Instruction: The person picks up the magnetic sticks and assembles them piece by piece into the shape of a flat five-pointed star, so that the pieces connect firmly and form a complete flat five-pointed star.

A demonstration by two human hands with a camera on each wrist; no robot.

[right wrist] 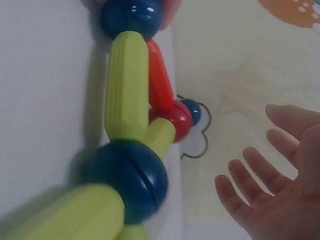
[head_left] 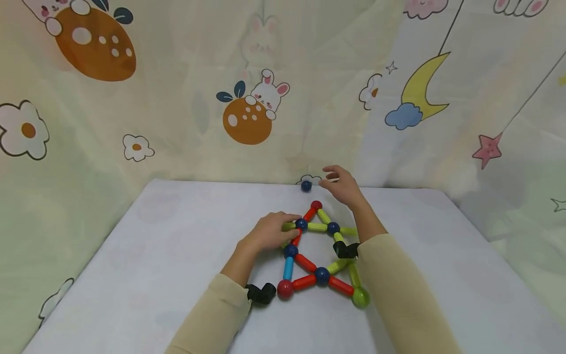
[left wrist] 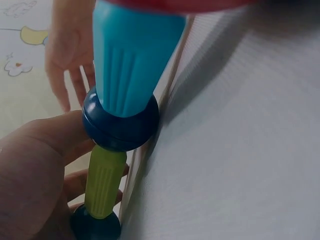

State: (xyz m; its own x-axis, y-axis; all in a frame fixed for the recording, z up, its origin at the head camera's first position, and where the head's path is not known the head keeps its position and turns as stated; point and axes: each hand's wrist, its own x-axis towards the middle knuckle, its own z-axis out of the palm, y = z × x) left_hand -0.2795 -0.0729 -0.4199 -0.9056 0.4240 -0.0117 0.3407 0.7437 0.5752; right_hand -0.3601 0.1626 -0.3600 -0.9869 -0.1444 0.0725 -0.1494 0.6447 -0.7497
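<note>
A frame of magnetic rods [head_left: 304, 282] and balls lies on the table, with red, yellow-green and light blue rods joined by dark blue, red and green balls. My left hand [head_left: 271, 230] is at its left side, fingers and thumb around a dark blue ball [head_left: 301, 224]; part of a yellow-green rod there is hidden by the hand. My right hand [head_left: 342, 186] is raised past the frame's far end, fingers spread and holding nothing. Just left of its fingertips is a loose dark blue ball [head_left: 306, 186] near the table's back edge. The right wrist view shows this hand [right wrist: 275, 185] apart from the frame.
The white table [head_left: 177, 236] ends at a patterned cloth backdrop [head_left: 185, 88]. A black wrist-worn piece [head_left: 262, 293] sits close to the red corner ball [head_left: 285, 289]. Another black piece [head_left: 346, 250] on the right wrist overlaps the frame's right side.
</note>
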